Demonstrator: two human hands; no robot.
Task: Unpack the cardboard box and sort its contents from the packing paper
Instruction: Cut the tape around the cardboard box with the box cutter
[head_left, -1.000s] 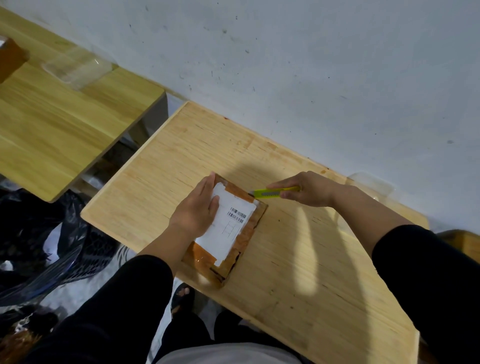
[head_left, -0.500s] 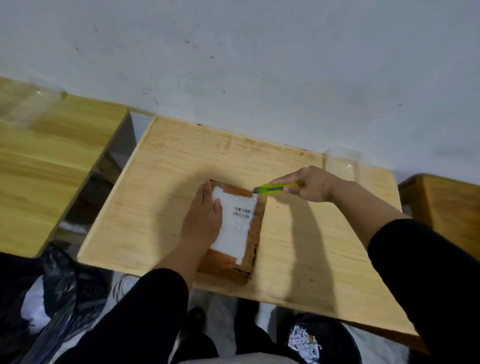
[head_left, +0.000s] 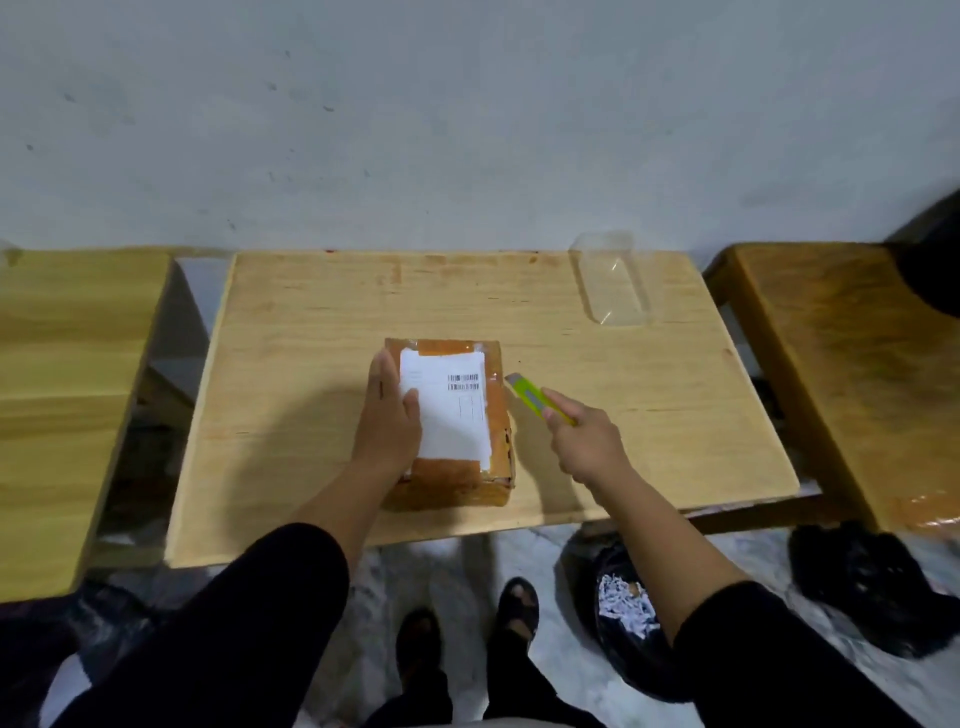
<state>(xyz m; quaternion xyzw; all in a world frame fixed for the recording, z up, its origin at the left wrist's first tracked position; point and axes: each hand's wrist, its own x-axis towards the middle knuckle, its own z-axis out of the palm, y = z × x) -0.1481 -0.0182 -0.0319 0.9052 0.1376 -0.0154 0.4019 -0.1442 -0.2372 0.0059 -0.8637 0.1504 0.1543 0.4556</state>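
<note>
A taped brown cardboard box with a white shipping label lies closed on the middle of a light wooden table. My left hand rests flat on the box's left side and part of the label. My right hand grips a yellow-green utility knife just right of the box. The knife's tip points at the box's upper right edge, close to the tape.
A clear plastic container stands at the table's back right. Other wooden tables flank it on the left and right. A black bag with shredded paper sits on the floor by my feet, another black bag further right.
The view has swung so the table now faces me squarely. My right hand with the knife has moved from the box's far corner to its right side. My left hand stays on the box.
</note>
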